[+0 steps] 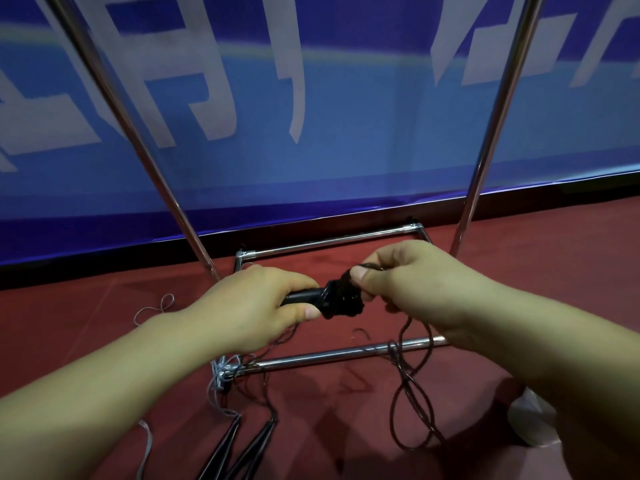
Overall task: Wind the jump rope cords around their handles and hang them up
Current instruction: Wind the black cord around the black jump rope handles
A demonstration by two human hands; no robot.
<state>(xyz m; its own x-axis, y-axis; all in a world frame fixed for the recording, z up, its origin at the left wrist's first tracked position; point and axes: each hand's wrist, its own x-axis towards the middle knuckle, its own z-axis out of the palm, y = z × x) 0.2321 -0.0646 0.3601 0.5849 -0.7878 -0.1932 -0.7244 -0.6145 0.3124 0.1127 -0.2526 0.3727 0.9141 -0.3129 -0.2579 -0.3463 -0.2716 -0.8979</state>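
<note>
A black jump rope handle (304, 296), partly wound with dark cord (344, 299), is gripped by the curled fingers of the left hand (256, 306). Just beside them, the cord is pinched by the right hand (412, 285), its slack hanging below the fingers over a chrome rack (332, 355).

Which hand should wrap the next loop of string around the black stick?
The right hand, probably. It already pinches the dark cord beside the wound bundle, and the slack hangs below it. The left hand grips the black handle, keeping it steady.
</note>
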